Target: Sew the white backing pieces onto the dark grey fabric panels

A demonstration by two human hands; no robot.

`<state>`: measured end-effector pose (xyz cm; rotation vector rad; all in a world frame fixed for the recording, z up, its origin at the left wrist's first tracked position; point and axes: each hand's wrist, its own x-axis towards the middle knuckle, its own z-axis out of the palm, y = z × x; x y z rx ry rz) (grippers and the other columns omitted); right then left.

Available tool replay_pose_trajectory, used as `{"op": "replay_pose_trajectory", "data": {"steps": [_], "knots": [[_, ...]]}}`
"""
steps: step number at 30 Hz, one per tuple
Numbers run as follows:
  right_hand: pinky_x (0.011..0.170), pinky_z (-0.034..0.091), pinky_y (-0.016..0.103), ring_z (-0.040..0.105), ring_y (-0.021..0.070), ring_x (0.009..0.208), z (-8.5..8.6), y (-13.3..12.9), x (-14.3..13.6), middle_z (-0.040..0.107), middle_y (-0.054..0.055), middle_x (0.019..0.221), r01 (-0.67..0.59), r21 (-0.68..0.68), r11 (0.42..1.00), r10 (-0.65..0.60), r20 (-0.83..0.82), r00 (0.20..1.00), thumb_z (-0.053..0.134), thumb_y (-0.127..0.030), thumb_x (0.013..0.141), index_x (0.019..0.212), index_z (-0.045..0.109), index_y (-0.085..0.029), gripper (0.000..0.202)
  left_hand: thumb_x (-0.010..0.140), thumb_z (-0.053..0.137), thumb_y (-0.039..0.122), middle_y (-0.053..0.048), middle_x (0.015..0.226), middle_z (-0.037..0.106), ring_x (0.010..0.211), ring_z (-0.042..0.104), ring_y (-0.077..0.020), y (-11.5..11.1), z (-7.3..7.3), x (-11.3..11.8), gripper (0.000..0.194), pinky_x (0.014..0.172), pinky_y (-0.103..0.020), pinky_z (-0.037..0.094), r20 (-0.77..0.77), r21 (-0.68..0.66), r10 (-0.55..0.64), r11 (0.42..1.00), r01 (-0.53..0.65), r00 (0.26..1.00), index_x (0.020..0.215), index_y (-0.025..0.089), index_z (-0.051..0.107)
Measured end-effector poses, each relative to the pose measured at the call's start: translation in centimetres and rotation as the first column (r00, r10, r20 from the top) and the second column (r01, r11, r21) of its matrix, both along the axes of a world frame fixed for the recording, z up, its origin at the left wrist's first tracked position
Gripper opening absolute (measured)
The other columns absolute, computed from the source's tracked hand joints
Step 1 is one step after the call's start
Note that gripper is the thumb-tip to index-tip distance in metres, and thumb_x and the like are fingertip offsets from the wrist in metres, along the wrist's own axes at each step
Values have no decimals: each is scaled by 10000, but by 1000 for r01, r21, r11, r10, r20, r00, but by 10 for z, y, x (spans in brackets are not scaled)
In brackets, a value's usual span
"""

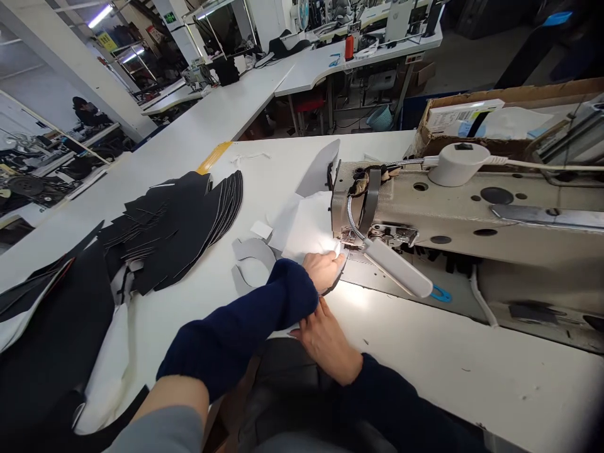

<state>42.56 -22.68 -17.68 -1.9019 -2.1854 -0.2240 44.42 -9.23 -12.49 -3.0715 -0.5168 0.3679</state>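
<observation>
Presses left hand (323, 270) on white piece (304, 223), on tabletop (438, 340) at needle end of one sewing machine (453, 211); fingers bent, cannot tell if pinching. Has right hand (333, 346) just nearer body, fingers half open; cannot tell grip. Just right of needle, one lamp (399, 267), close in. Left of white piece, at least one grey curved piece (255, 263), then fanned black pieces (226, 211), too many to count. Farther off, one yellow strip (214, 157), one cardboard box (561, 90), one red thread cone (349, 48).
</observation>
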Motion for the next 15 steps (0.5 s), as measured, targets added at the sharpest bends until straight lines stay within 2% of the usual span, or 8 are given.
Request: {"op": "replay_pose_trajectory", "data": {"steps": [2,6,9,12,15], "knots": [[993,335,521,545,341,1069,4,0,6,628,239,1073,-17,16,1000,16,62,998,573,-328,878,1029,660,-27,347,894,403,231,-87,1014,597,786,625,-211,-1,4,-2,447,643,-306,457,-2,2,-14,1000,14,1000,1340,217,428],[884,375,554,582,354,946,19,1,9,643,258,981,-69,-22,997,72,168,983,573,-121,792,973,672,-12,234,932,373,282,-93,1010,582,775,627,-208,-8,7,-13,399,645,-318,480,-36,-15,-70,997,69,997,1320,214,441],[785,391,569,596,343,833,29,5,8,664,222,835,-100,-119,988,118,155,981,567,-90,760,818,701,-65,149,934,370,251,-110,1026,568,786,633,-210,-9,1,-16,421,660,-322,491,-56,-28,-69,997,68,996,1347,187,413],[676,410,520,593,303,708,32,11,9,643,152,657,-138,-204,969,167,130,977,555,-58,743,674,681,-119,156,920,371,203,-119,1041,565,798,633,-217,-6,-4,-9,439,669,-324,491,-54,-35,-66,997,64,996,1358,175,401],[634,409,485,581,279,658,31,16,12,619,129,596,-144,-216,966,173,123,977,553,-34,725,633,665,-123,170,923,366,209,-113,1025,577,791,628,-219,0,-5,1,388,683,-319,483,-28,-56,-59,997,58,998,1299,177,457]]}}
